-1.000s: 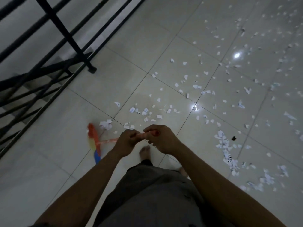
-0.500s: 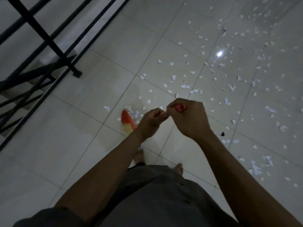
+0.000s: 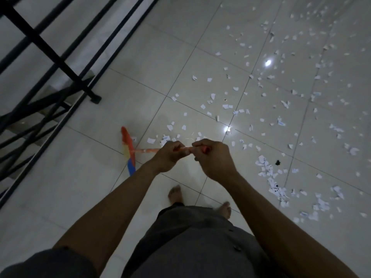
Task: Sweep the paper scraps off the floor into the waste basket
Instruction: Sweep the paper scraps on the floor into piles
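The left hand (image 3: 170, 155) has its fingers curled round the thin orange broom stick (image 3: 148, 151). The right hand (image 3: 212, 157) grips its red top end. The bright broom head (image 3: 128, 151) touches the tile floor (image 3: 80, 187) near the black railing (image 3: 50, 52). White paper scraps (image 3: 265, 167) lie on the floor ahead and to the right

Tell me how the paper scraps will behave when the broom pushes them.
Probably very light: the paper scraps are small, thin bits, so a fast stroke of the broom may flick them about. The glossy floor should let them slide easily. Several look curled, so they could catch and tumble.
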